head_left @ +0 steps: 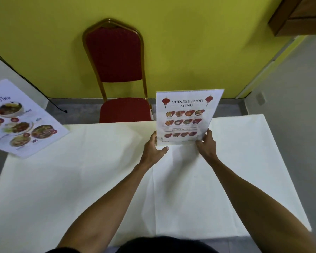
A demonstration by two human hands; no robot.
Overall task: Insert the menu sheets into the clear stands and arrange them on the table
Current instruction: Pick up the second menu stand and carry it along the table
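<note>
Both hands clamp the lower corners of an upright clear stand point(187, 115) that carries a printed sheet headed "CHINESE FOOD MENU". The left hand point(154, 149) wraps the stand's lower left corner, its thumb lying along the bottom edge and its fingers tucked behind the panel. The right hand point(206, 144) pinches the lower right corner, thumb in front and fingers behind. The stand's foot is at the level of the cloth; whether it touches the cloth or is held just off it cannot be told. The panel faces the person and leans a little to its right at the top.

The stand is at the far side of a table under a pale cream tablecloth point(98, 170), right of the table's middle and close to the far edge. Just beyond the stand and to its left, a red padded chair point(117, 70) with a gold frame is pushed up to the far edge of the table. Well to the left of the stand, a second menu sheet point(20, 119) with food photos lies tilted at the table's far left corner, partly overhanging the edge. Behind the stand rises a yellow-green wall point(190, 42).
</note>
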